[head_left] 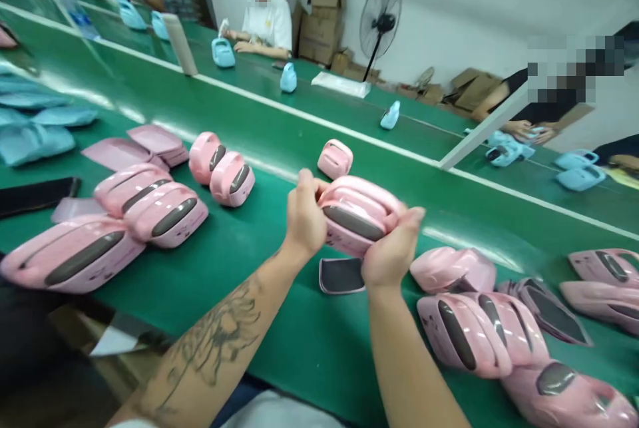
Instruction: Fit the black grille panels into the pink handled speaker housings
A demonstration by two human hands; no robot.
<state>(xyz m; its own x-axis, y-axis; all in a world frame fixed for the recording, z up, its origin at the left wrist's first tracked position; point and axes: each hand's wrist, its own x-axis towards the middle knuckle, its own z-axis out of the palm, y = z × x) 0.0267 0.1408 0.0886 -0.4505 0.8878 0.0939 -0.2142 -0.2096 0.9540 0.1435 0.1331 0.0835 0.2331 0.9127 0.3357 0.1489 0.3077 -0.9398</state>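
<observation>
Between my two hands is a pink plastic housing with a loop handle and a dark oval window, raised over the green table. My left hand is closed on its left end, and my right hand grips its right end. Just below it on the table lies a flat dark panel with a pink rim, partly behind my right wrist. A similar pink housing stands a little beyond my hands. What my fingertips do behind the held housing is hidden.
More pink housings cluster at left, others at right. Light-blue pouches and a black slab lie far left. Past a white strip, light-blue housings stand before co-workers. A slanted post rises at right.
</observation>
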